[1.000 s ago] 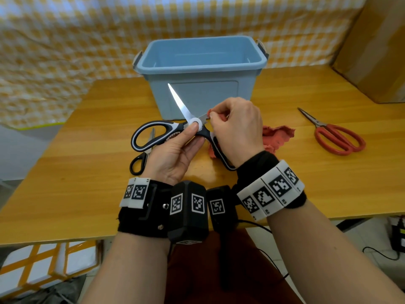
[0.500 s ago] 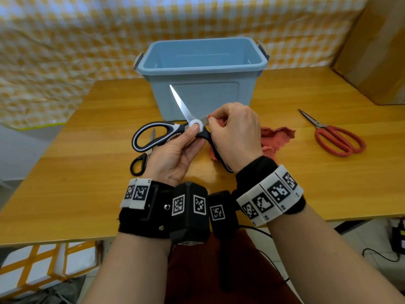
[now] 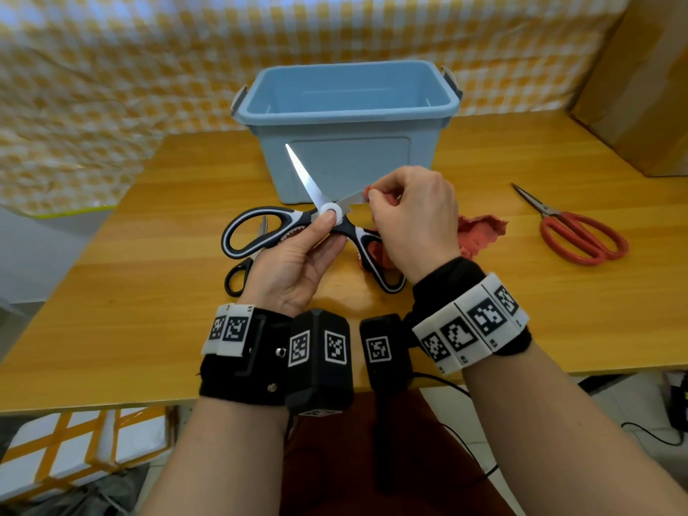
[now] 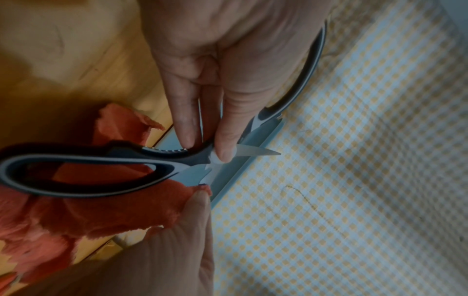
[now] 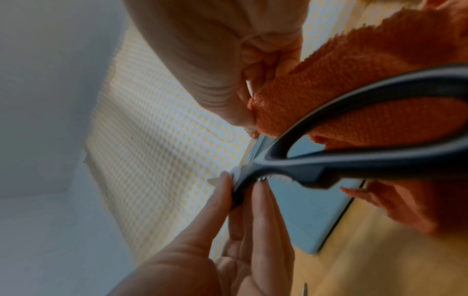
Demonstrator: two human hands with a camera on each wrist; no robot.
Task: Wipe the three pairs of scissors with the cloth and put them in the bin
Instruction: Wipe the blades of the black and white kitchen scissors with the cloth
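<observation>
My left hand [image 3: 324, 227] pinches the black-and-white kitchen scissors [image 3: 260, 227] at their pivot, blades spread wide above the table. One blade [image 3: 303, 176] points up in front of the bin. My right hand [image 3: 376, 197] pinches the red cloth [image 3: 480, 230] around the other blade, which is mostly hidden by the fingers. In the left wrist view the thumb [image 4: 225, 154] and a finger grip the pivot, with the cloth [image 4: 101, 212] below the handle. Small black-handled scissors [image 3: 238, 277] lie under my left hand. Red-handled scissors [image 3: 580, 236] lie at the right. The blue bin [image 3: 346, 113] stands behind.
The wooden table [image 3: 149, 310] has bare room at the front left and front right. A cardboard box [image 3: 640, 80] stands at the back right corner. A yellow checked curtain [image 3: 111, 68] hangs behind the table.
My right hand with the cloth has slid a little outward along the blade, away from the pivot. The left hand and the scissors have stayed in place.
</observation>
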